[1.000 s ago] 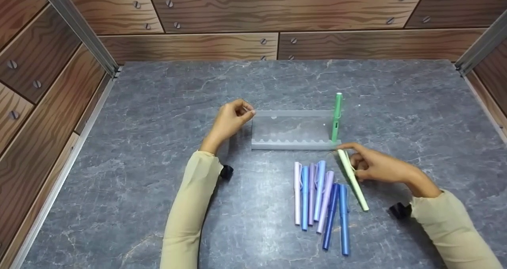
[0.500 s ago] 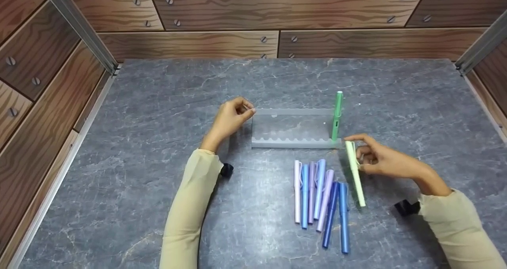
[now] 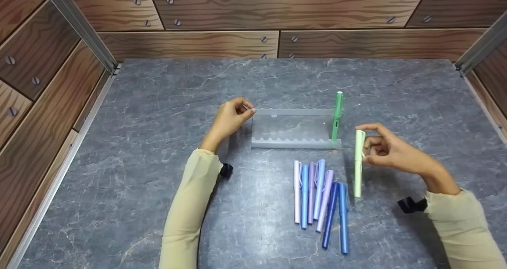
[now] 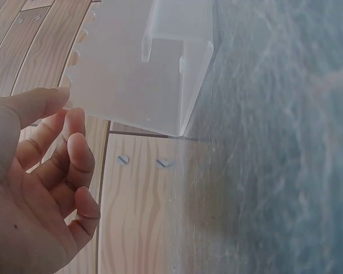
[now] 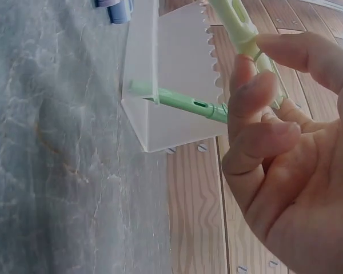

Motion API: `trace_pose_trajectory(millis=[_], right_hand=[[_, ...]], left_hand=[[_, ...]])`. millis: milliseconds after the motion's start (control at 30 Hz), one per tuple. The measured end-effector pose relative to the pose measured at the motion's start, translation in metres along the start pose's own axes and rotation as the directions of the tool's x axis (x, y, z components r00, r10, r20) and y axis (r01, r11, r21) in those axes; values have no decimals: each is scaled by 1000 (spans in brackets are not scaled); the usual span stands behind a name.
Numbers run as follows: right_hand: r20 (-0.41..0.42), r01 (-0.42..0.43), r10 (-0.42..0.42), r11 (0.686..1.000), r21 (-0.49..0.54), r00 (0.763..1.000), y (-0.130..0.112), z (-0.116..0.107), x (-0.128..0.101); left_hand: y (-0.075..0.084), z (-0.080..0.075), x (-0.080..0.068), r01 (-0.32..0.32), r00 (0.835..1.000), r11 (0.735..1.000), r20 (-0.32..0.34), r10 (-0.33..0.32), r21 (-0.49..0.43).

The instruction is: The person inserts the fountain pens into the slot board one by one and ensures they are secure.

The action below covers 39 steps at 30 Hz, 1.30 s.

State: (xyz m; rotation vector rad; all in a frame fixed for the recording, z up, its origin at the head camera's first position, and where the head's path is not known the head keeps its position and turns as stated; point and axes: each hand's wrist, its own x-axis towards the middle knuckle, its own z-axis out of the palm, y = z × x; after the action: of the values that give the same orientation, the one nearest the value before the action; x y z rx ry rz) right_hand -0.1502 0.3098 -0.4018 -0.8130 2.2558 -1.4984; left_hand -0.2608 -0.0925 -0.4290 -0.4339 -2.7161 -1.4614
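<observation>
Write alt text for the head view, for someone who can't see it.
A person's right hand holds a pale green pen upright beside a clear rack with one green pen standing in it. The left hand touches the rack's other end; seven blue and lilac pens lie on the grey table.

The setting is presenting as a staged recording booth rather than a home or office. A grey marble-patterned tabletop (image 3: 198, 102) is sitting inside an enclosure. Printed wood-plank panels (image 3: 222, 7) with drawn screw heads are lining three sides. Bare aluminium frame posts (image 3: 79, 27) are bracing the back corners, indicating a purpose-built demonstration workspace.
</observation>
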Motion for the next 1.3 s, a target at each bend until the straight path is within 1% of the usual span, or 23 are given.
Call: trace_pose_trajectory(millis=[133,267,367,500,633,733,800,967,1200,1300], right_hand=[[-31,10,-10,1000,2,999,-5,0,5],[-88,15,-14,1000,11,996,-9,0,11],[-143,39,-33,998,39,989,-12,-1,15],[-234,90,-69,992,83,970,-13,0,19],[-326,114,-85,991,72,942,-14,2,24],[-378,110,-92,994,28,921,-15,3,28],[-409,91,-84,996,-2,909,-17,4,31],[-453,16,-59,995,-98,890,-20,5,39],[-462,-56,-58,972,-230,885,-19,4,50],[-471,-76,-61,961,-265,880,-18,4,54]], left_hand=[[-1,0,0,1,1000,1000,-7,-1,-6],[0,-1,-1,5,1000,1000,-7,-6,-12],[0,-1,-1,7,1000,1000,-7,-7,-18],[1,-1,-1,5,1000,1000,-9,-5,-16],[1,-1,-1,-5,1000,1000,-10,5,-10],[1,-2,-1,-10,1000,1000,-9,10,-5],[2,-2,-1,-10,1000,1000,-6,10,-1],[1,-3,-1,2,1000,1000,11,-2,-1],[2,-2,-1,2,1000,1000,9,-2,-10],[2,-2,0,3,1000,1000,11,-3,-17]])
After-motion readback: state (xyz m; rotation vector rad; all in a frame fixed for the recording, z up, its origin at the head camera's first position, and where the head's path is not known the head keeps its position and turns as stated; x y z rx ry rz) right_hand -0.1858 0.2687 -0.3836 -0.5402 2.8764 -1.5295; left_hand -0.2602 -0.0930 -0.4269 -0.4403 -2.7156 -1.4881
